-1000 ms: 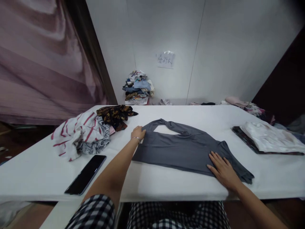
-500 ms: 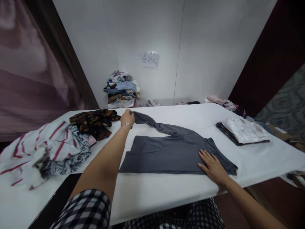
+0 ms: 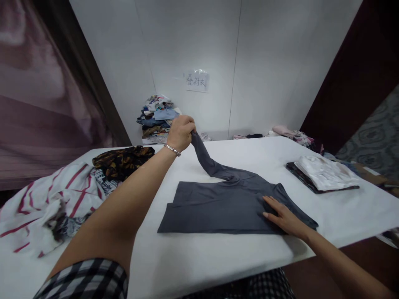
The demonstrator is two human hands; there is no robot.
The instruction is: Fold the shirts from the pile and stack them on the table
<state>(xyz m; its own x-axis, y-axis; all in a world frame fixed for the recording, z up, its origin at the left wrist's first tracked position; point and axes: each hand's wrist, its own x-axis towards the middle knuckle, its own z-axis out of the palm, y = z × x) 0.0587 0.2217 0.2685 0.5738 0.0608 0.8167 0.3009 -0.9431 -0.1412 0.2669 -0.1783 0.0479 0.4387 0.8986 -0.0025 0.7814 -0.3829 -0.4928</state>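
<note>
A dark grey long-sleeved shirt (image 3: 215, 203) lies partly folded on the white-covered table (image 3: 193, 253), its hem to the left and its collar end to the right. My left hand (image 3: 181, 132) is closed on the end of one sleeve (image 3: 205, 160), holding it raised so that the cloth slants down to the shoulder. Flat on the shirt near its right end rests my right hand (image 3: 282, 215), fingers stretched out. Part of the shirt's right edge is hidden behind that hand.
On the left lie a white shirt with red stripes (image 3: 71, 182) and a dark patterned garment (image 3: 121, 160). A folded white garment (image 3: 324, 170) tops a small stack at right. Against the wall stands a pile of clothes (image 3: 158, 118), near a paper sign (image 3: 197, 81).
My left hand has lifted the sleeve end off the table and moved it up and to the right. My right hand stays on the shirt, its view slightly shifted.
</note>
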